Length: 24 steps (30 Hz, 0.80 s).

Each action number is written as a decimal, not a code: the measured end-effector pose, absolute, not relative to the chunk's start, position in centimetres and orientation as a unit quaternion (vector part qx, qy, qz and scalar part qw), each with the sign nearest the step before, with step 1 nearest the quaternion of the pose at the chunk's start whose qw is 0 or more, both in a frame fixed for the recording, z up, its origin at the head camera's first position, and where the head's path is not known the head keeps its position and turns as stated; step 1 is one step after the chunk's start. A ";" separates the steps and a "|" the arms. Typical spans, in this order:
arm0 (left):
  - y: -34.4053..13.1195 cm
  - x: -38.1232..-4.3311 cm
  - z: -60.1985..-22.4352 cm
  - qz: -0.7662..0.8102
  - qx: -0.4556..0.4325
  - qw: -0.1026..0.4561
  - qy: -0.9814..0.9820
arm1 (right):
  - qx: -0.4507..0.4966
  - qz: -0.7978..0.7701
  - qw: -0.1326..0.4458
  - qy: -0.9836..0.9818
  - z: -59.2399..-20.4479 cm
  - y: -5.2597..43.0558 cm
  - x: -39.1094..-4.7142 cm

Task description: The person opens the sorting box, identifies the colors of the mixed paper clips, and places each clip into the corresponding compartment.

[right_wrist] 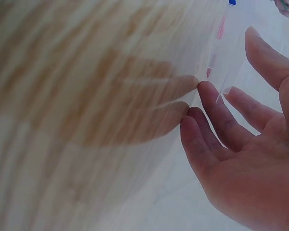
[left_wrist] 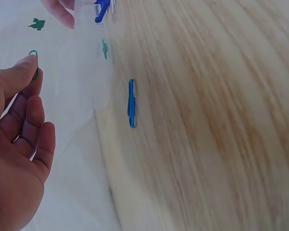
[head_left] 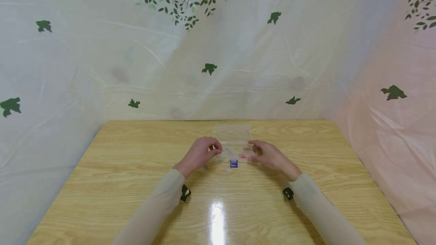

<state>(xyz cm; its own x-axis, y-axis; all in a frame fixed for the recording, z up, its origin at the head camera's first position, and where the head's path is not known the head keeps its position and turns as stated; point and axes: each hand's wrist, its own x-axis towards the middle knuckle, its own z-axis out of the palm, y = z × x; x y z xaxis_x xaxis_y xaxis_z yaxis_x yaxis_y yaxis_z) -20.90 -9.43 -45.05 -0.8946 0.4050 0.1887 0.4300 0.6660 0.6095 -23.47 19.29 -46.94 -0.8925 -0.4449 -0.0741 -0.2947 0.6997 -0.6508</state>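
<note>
My left hand point(head_left: 202, 153) pinches a green paper clip point(left_wrist: 37, 74) between thumb and forefinger, over the left side of a clear plastic box point(head_left: 232, 133) with its lid raised. Inside the box lie small coloured clips, among them red clips point(head_left: 243, 156), a yellow clip point(head_left: 237, 148) and, near its left end, a green clip point(left_wrist: 105, 49). At the box's right end is my right hand point(head_left: 272, 156), fingers loosely bent and thumb apart, fingertips down by the tabletop. A blue piece point(head_left: 233, 163) with white marking sits at the box's front edge.
On the wooden table point(head_left: 136, 150), a blue paper clip point(left_wrist: 131, 103) lies left of the box and a whitish clip point(head_left: 227, 170) in front of it. Behind the table hangs a pale sheet point(head_left: 163, 86) with green leaf prints.
</note>
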 end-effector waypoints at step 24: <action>-8.7 -22.2 -46.2 -0.300 -0.212 -0.036 -0.929 | -0.206 -0.330 0.107 0.915 -47.4 19.4 -23.8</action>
<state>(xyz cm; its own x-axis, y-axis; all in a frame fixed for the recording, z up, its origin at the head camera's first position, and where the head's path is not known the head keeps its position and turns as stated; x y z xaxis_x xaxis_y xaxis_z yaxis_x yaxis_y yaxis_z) -22.18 -8.71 -46.19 -0.9077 0.4152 0.0609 0.3723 0.7299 0.5733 -23.79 19.38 -47.39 -0.8926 -0.4468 -0.0600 -0.3054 0.6973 -0.6485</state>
